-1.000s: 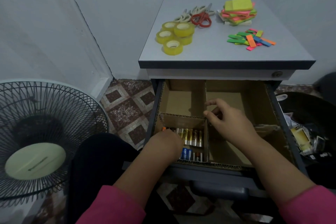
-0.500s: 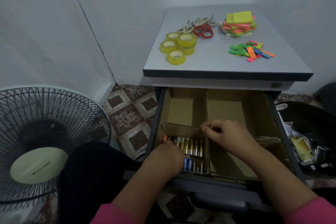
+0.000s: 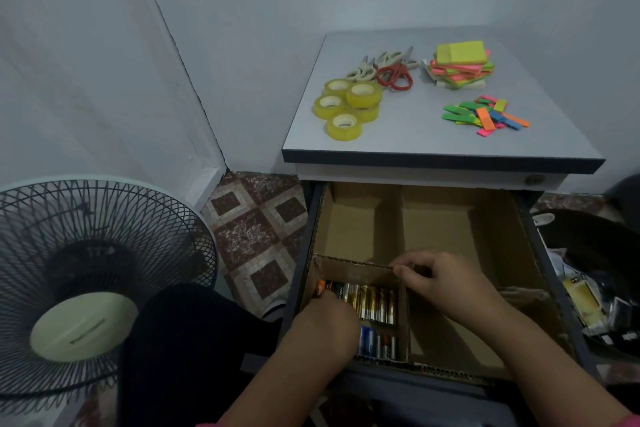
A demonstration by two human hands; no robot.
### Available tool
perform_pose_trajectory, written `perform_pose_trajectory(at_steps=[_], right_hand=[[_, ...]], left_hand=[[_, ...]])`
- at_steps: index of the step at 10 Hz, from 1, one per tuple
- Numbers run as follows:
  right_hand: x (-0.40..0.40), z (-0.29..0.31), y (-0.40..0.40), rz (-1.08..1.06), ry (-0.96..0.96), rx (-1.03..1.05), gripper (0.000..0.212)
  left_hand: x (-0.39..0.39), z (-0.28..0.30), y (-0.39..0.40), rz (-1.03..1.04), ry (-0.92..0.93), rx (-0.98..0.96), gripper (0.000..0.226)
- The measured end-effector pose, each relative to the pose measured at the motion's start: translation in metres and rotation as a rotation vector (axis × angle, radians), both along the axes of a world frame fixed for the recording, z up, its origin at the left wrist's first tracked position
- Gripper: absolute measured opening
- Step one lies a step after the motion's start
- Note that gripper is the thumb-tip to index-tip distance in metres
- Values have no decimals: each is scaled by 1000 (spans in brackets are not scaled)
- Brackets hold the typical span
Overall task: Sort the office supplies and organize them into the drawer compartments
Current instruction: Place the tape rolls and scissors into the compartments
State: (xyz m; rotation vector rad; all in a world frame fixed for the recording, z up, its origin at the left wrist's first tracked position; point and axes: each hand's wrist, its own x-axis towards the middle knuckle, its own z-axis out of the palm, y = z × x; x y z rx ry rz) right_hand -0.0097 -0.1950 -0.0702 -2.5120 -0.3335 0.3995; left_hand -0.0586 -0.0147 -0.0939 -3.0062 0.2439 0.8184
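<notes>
The drawer is pulled out and lined with a cardboard divider that makes several compartments. Batteries lie in rows in the front-left compartment. My left hand is down in that compartment on top of the batteries, its fingertips hidden. My right hand pinches the divider's top edge where the walls cross. On the cabinet top are yellow tape rolls, scissors, a stack of sticky notes and loose coloured tabs.
A standing fan is close on the left, above the tiled floor. My dark-clothed knee is between the fan and the drawer. A dark heap of clutter lies to the right of the drawer. Walls close in behind the cabinet.
My right hand has come down from above the drawer and taken hold of the divider's top edge. My left hand has stayed on the batteries. The view has tilted upward.
</notes>
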Motion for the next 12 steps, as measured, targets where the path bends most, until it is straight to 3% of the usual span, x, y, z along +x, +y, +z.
perform_pose_trajectory(at_steps=[1,2,3,4,5,6,8,10,12], right_hand=[[1,4,1,5,17,-2,17],[5,17,4,-67,-80,16,24],[18,35,11,-154,-433,74,23],[44,57,23,-179,-632,127,23],[72,72,39,-162,-673,129,26],[94,76,54,-90,-663,77,33],[113,80,67,-86,-598,-82,38],[117,76,64,-66,-616,-12,32],[121,75,61,-67,-598,89,22]], left_hand=[[1,24,-4,81,-13,-23,27],[16,42,1,188,-93,-176,24],[37,76,7,316,-289,-504,19],[61,103,11,391,-619,-718,17],[95,112,18,420,-886,-839,23],[133,114,25,441,-959,-811,28],[190,126,25,260,-891,-577,32],[210,140,13,205,-793,-547,26],[212,136,10,165,-900,-515,24]])
